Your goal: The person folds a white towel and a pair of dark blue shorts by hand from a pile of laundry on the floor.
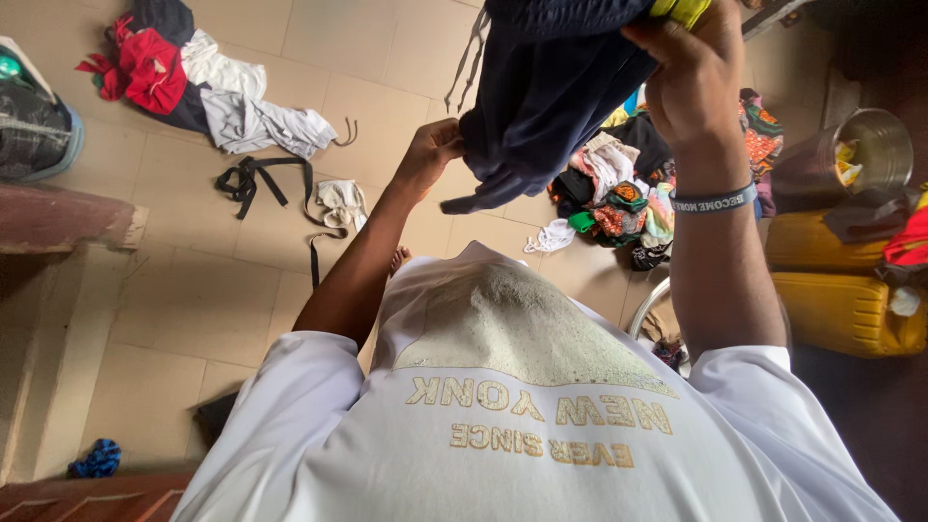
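Open tiled floor left of the multicoloured clothes heap; blocked further left by a black strap and a red-and-white clothes pile; hemmed right of the heap by a metal pot and yellow jerrycans.

A single head-worn camera looks steeply down the wearer's own front, so close that the white T-shirt fills the lower half of the frame, its print reading upside down. Both arms rise from the shoulders toward the top edge, where the left hand and right hand meet a dark navy garment held just under the lens. Beyond them the view takes in the tiled floor, well below; there is no second view.
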